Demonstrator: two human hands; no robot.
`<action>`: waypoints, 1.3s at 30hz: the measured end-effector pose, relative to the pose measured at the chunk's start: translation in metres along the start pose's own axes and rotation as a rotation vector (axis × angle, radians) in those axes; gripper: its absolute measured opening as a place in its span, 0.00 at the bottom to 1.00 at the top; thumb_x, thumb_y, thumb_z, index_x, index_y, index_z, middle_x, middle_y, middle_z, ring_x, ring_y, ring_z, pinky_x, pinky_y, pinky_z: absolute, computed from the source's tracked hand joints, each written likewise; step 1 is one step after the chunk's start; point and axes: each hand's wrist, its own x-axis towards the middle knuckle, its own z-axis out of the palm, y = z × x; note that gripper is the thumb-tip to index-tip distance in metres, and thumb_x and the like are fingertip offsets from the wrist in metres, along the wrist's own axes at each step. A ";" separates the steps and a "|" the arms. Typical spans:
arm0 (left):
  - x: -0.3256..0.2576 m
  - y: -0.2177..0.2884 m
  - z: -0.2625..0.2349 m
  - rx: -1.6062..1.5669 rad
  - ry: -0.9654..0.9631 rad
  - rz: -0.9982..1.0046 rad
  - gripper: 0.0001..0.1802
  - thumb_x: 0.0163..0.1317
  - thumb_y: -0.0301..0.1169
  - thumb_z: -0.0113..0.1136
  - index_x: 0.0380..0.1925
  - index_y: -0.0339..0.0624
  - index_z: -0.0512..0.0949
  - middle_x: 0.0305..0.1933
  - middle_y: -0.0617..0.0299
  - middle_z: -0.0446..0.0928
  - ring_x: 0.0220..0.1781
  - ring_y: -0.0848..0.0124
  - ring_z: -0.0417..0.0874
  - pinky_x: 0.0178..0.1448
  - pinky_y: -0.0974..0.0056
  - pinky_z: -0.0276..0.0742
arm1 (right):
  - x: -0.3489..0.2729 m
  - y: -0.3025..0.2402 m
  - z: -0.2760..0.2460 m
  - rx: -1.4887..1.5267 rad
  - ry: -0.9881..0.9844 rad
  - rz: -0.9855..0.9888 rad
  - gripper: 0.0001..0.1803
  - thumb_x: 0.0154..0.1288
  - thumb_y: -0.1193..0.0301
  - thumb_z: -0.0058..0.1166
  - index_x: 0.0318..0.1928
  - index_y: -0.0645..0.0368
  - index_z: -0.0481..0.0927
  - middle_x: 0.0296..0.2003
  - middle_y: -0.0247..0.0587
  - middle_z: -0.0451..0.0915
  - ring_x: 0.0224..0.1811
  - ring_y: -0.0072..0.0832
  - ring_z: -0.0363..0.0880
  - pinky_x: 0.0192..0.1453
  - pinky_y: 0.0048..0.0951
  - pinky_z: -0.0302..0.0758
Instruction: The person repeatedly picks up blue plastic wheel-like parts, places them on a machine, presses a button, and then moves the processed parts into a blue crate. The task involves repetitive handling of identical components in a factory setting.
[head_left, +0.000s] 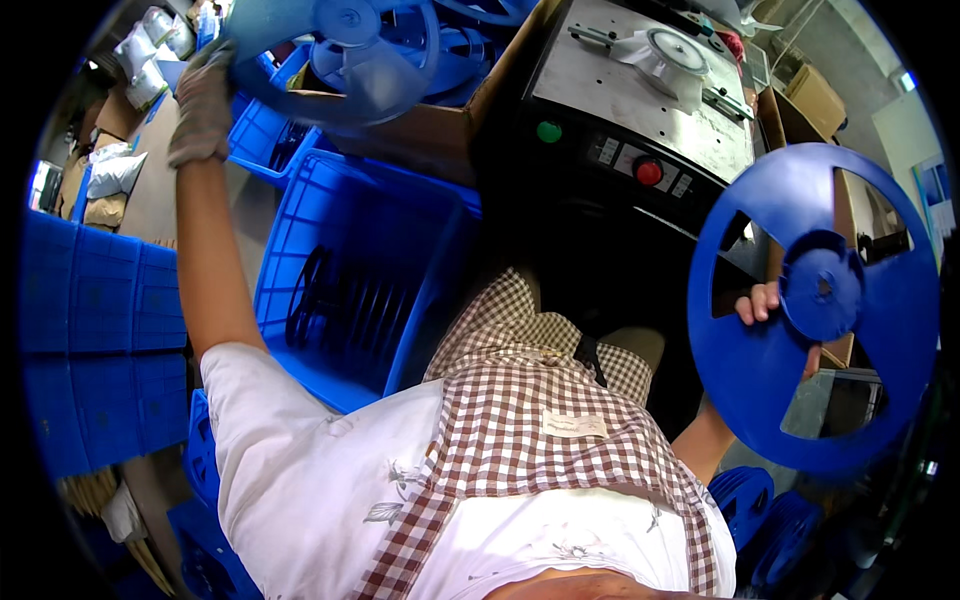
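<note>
My left hand [203,108], in a grey-brown glove, reaches up to the far left. Its fingers close on the rim of a blue plastic reel disc [262,45], lighter and slightly blurred, with a round hub and large cut-outs. At the right, my bare right hand [762,303] grips a second, darker blue reel disc [720,385] near its hub. That disc faces me, standing nearly upright. Some fingers show through the cut-out; the rest are hidden behind it. Below the left disc, a cardboard box [430,140] holds more blue discs.
Ahead stands a machine with a metal plate [590,85], a round fixture [678,50], a green button [549,131] and a red knob [649,172]. A blue crate [340,215] with dark discs sits left of my lap. Stacked blue crates [105,340] stand farther left.
</note>
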 end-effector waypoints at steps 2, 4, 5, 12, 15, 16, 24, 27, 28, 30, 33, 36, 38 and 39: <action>-0.015 0.013 -0.025 0.226 0.056 0.106 0.17 0.64 0.33 0.54 0.50 0.40 0.77 0.48 0.58 0.78 0.47 0.70 0.78 0.51 0.66 0.74 | 0.004 0.023 -0.001 0.040 0.021 0.011 0.35 0.61 0.52 0.51 0.57 0.66 0.60 0.44 0.46 0.63 0.45 0.32 0.62 0.49 0.31 0.63; -0.028 0.018 -0.050 0.666 0.142 0.347 0.18 0.61 0.27 0.54 0.52 0.41 0.76 0.51 0.54 0.77 0.51 0.65 0.78 0.56 0.64 0.73 | 0.007 0.036 -0.009 0.190 0.101 0.083 0.34 0.61 0.51 0.49 0.56 0.67 0.61 0.43 0.46 0.63 0.44 0.31 0.62 0.48 0.31 0.63; -0.031 0.022 -0.049 0.840 0.165 0.473 0.19 0.60 0.24 0.53 0.53 0.42 0.76 0.53 0.52 0.76 0.53 0.63 0.77 0.58 0.62 0.73 | 0.014 0.038 -0.013 0.212 0.180 0.182 0.32 0.62 0.52 0.46 0.54 0.68 0.61 0.42 0.45 0.63 0.41 0.31 0.61 0.47 0.32 0.63; -0.091 0.076 0.112 0.049 -0.378 0.653 0.26 0.62 0.22 0.52 0.62 0.39 0.66 0.56 0.53 0.74 0.59 0.65 0.75 0.59 0.70 0.73 | 0.017 0.123 -0.030 0.126 0.405 0.636 0.36 0.65 0.46 0.37 0.60 0.66 0.64 0.52 0.62 0.72 0.51 0.50 0.77 0.53 0.44 0.76; -0.122 0.170 0.185 -0.657 -0.801 0.308 0.13 0.61 0.27 0.58 0.47 0.41 0.75 0.40 0.64 0.78 0.45 0.72 0.78 0.45 0.70 0.76 | 0.002 0.164 -0.015 0.221 0.141 0.455 0.37 0.67 0.45 0.34 0.58 0.67 0.68 0.45 0.64 0.75 0.53 0.52 0.76 0.54 0.46 0.77; -0.128 0.178 0.194 -0.566 -0.754 0.406 0.15 0.61 0.27 0.59 0.48 0.40 0.75 0.40 0.64 0.77 0.45 0.72 0.78 0.46 0.69 0.76 | -0.010 0.184 -0.013 0.147 0.044 0.272 0.37 0.67 0.44 0.33 0.57 0.67 0.69 0.43 0.64 0.76 0.51 0.51 0.77 0.52 0.45 0.78; -0.241 0.207 0.213 -0.412 -0.384 0.570 0.27 0.56 0.29 0.64 0.56 0.39 0.67 0.48 0.54 0.74 0.52 0.62 0.77 0.58 0.60 0.74 | 0.010 0.099 -0.009 0.240 -0.019 0.246 0.37 0.65 0.46 0.38 0.59 0.67 0.68 0.40 0.57 0.79 0.40 0.41 0.81 0.45 0.36 0.80; -0.286 0.221 0.211 -0.710 -0.861 -0.159 0.41 0.58 0.34 0.64 0.67 0.40 0.52 0.50 0.48 0.74 0.54 0.59 0.77 0.60 0.54 0.72 | 0.010 0.084 -0.005 0.136 0.010 0.158 0.36 0.65 0.46 0.39 0.62 0.63 0.65 0.43 0.54 0.77 0.43 0.39 0.79 0.49 0.36 0.77; -0.290 0.213 0.223 -0.678 -0.965 -0.149 0.45 0.60 0.35 0.62 0.70 0.44 0.44 0.53 0.45 0.72 0.55 0.56 0.76 0.60 0.51 0.73 | 0.012 0.085 -0.003 0.097 0.031 0.135 0.36 0.65 0.47 0.39 0.63 0.62 0.64 0.44 0.53 0.77 0.44 0.38 0.78 0.51 0.36 0.76; -0.299 0.197 0.248 -0.774 -0.921 -0.105 0.48 0.59 0.35 0.62 0.71 0.49 0.40 0.52 0.45 0.72 0.55 0.56 0.76 0.58 0.51 0.74 | 0.013 0.089 0.003 -0.013 0.085 0.102 0.36 0.65 0.47 0.40 0.64 0.59 0.61 0.46 0.51 0.76 0.47 0.36 0.77 0.53 0.35 0.73; -0.299 0.200 0.254 -0.921 -0.821 -0.084 0.51 0.58 0.37 0.64 0.71 0.53 0.37 0.52 0.45 0.72 0.54 0.56 0.77 0.56 0.50 0.75 | 0.024 0.093 0.010 -0.256 0.166 0.064 0.36 0.65 0.47 0.42 0.67 0.55 0.58 0.48 0.48 0.74 0.51 0.34 0.74 0.58 0.35 0.70; -0.296 0.193 0.255 -0.794 -0.695 0.117 0.52 0.58 0.38 0.64 0.71 0.53 0.37 0.51 0.48 0.72 0.51 0.59 0.77 0.55 0.53 0.76 | 0.046 0.106 0.006 -0.557 0.234 0.049 0.38 0.64 0.48 0.43 0.70 0.51 0.55 0.51 0.45 0.72 0.54 0.31 0.72 0.62 0.35 0.67; -0.292 0.183 0.254 -0.973 -0.691 0.013 0.47 0.59 0.32 0.62 0.71 0.53 0.42 0.51 0.51 0.73 0.50 0.64 0.78 0.52 0.60 0.77 | 0.062 0.111 -0.008 -0.791 0.195 0.099 0.39 0.64 0.46 0.43 0.71 0.48 0.53 0.51 0.44 0.72 0.55 0.30 0.71 0.63 0.35 0.65; -0.290 0.177 0.254 -1.063 -0.681 -0.041 0.45 0.60 0.29 0.61 0.71 0.53 0.44 0.51 0.52 0.73 0.49 0.66 0.78 0.50 0.64 0.78 | 0.070 0.111 -0.011 -0.905 0.219 -0.051 0.39 0.64 0.47 0.44 0.68 0.57 0.59 0.52 0.48 0.74 0.49 0.32 0.77 0.41 0.28 0.79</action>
